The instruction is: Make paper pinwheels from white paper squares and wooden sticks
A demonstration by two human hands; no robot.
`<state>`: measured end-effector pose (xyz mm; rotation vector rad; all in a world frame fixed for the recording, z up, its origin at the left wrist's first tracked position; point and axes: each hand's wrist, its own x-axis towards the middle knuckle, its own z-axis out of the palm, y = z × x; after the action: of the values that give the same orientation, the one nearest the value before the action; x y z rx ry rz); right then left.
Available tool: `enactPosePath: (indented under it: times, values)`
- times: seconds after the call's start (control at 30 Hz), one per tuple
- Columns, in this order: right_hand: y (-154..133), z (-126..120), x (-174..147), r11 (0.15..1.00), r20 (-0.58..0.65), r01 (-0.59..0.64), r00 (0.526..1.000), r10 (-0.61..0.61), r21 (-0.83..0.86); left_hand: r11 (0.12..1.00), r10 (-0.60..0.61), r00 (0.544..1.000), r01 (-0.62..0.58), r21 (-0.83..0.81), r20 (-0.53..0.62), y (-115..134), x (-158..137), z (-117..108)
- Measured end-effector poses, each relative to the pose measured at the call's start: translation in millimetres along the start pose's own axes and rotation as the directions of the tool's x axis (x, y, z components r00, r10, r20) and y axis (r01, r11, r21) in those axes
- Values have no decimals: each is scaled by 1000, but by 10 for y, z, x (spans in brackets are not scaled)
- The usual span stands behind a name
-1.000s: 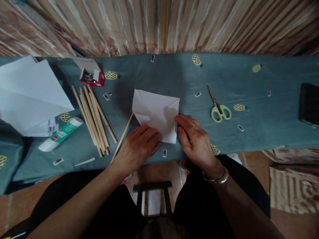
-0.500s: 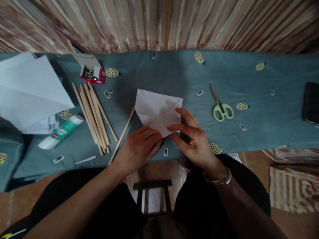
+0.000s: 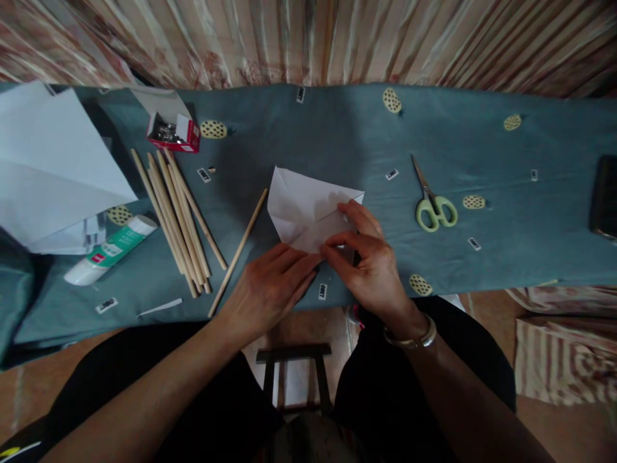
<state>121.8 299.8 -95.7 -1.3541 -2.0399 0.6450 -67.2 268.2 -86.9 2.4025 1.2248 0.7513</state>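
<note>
A creased sheet of white paper (image 3: pixel 301 202) lies on the cloth in front of me, its near edge between my hands. My left hand (image 3: pixel 270 283) is closed at that edge, with its fingertips on the paper. My right hand (image 3: pixel 369 267) pinches the near edge between thumb and index finger, while another finger rests on the sheet's right side. A bracelet circles my right wrist. Just left of the paper, a single wooden stick (image 3: pixel 240 251) lies at a slant. The paper's underside is hidden.
Left of it are several wooden sticks (image 3: pixel 176 222), a glue stick (image 3: pixel 110 251), a red box of metal pins or clips (image 3: pixel 173 132) and white sheets (image 3: pixel 58 161). Green-handled scissors (image 3: pixel 434 209) lie to the right. A dark object (image 3: pixel 605 196) sits at the far right; a curtain (image 3: pixel 299 42) hangs behind.
My right thumb and index finger have closed together on the paper's near edge. The sheet has shifted slightly to the right. The view has moved a little.
</note>
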Motion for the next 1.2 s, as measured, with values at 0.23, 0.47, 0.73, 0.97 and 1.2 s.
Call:
enactPosePath:
  times: [0.23,0.47,0.73,0.97,1.2]
  values:
    - [-20,69,18,1000,-41,3,999,-4,-26,1000,-26,1000,26,-2,9,-25,-6,-8]
    - [-29,103,8,1000,-61,0,998,-2,-26,999,-39,999,38,16,17,-33,-12,2]
    - [-24,115,2,1000,-78,-16,997,15,-21,999,-49,999,49,17,20,-33,-10,2]
    - [-23,124,0,1000,-80,-2,997,0,-20,999,-46,999,45,24,6,-25,-7,13]
    - [-12,139,-2,999,-79,26,997,-28,-22,997,-55,998,55,46,2,-22,-10,0]
